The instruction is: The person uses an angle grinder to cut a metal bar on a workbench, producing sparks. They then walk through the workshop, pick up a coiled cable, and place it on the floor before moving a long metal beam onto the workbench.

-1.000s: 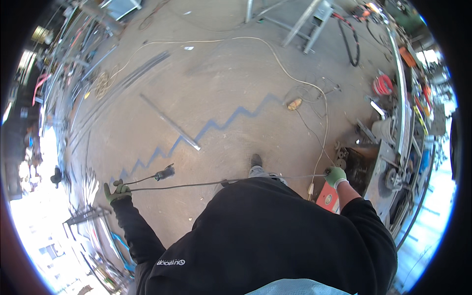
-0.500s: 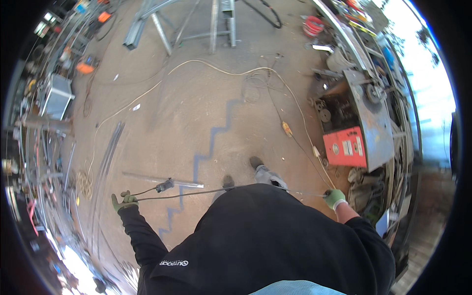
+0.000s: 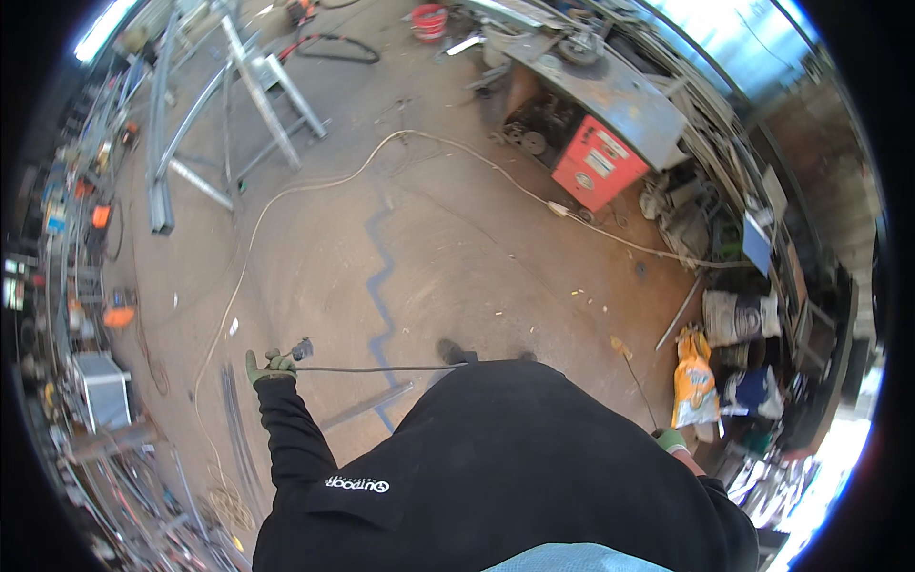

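My left hand (image 3: 271, 366), in a green work glove, is closed around a dark cable (image 3: 381, 369), one finger or thumb sticking up. A black plug-like end (image 3: 303, 349) hangs from the cable just beside that hand. The cable runs right across the front of my body and disappears behind my black jacket. Far to the right, my right hand (image 3: 670, 439), also gloved in green, is partly hidden at the jacket's edge. A thin cord runs from it to a yellow connector (image 3: 620, 345) on the floor; its fingers are closed on this cord.
A pale cord (image 3: 334, 181) curves across the brown floor, near a blue zigzag line (image 3: 381, 286). A red-fronted machine (image 3: 600, 162) stands at the right, with a yellow-orange bag (image 3: 696, 377) nearer me. Metal frames (image 3: 248, 86) stand at the far left; a flat bar (image 3: 367, 406) lies near my feet.
My view and body have turned right, so the machine and metal frames appear farther left. My right hand has moved down toward my side. The yellow connector lies closer to it.
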Demonstrator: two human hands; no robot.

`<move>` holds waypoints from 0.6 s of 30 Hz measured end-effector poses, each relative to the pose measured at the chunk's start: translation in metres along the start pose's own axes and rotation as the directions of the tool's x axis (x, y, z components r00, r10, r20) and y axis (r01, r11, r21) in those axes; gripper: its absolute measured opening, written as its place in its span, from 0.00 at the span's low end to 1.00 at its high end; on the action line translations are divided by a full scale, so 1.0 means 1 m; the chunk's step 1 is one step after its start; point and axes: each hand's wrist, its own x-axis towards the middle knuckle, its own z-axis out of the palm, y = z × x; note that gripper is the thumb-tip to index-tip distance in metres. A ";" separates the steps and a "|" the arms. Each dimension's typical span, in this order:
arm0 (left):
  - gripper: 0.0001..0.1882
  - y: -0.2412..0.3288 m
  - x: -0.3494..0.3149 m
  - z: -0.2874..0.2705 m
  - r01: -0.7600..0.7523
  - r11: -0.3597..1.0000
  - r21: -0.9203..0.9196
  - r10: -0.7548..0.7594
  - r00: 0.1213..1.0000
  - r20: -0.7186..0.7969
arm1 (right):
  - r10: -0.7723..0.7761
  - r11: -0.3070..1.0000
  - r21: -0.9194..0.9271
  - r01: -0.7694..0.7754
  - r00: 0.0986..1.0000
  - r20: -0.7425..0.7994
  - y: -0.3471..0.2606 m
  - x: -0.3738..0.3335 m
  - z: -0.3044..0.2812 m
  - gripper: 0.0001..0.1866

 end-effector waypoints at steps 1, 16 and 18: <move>0.29 -0.008 0.004 0.015 -0.008 0.998 0.067 0.008 1.000 -0.005 | 0.036 0.999 0.021 -0.035 0.998 -0.041 0.021 -0.006 0.023 0.18; 0.34 -0.193 -0.026 0.152 0.135 0.856 0.499 -0.286 0.927 0.242 | 0.538 0.522 0.820 -0.233 0.836 -0.105 0.209 -0.004 0.302 0.16; 0.37 -0.232 -0.018 0.160 -0.076 0.765 0.639 -0.150 0.945 0.291 | 0.596 0.316 0.927 -0.200 0.802 -0.030 0.213 -0.012 0.311 0.15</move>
